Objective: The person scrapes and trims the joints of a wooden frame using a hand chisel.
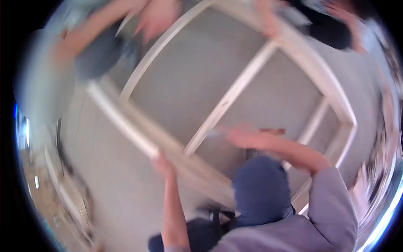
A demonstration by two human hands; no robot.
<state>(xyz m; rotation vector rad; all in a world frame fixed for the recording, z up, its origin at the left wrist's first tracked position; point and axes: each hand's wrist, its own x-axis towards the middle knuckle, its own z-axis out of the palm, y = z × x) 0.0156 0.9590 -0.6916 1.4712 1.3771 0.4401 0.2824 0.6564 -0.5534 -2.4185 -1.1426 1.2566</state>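
Frame of pale wooden bars (238, 89) lies before a navy-capped co-worker (262, 189), whose hand (162, 164) apparently steadies it; the next move likely needs even support. The wearer's hands are out of view, grip untellable.

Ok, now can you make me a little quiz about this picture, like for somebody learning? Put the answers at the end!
1. True or false: the frame is bright green.
2. What is the left hand of the person at the bottom of the picture touching?
A) a rope
B) the frame
C) a cup
3. Fill in: that person's cap is dark ____.

Key:
1. False; it is pale.
2. B
3. blue
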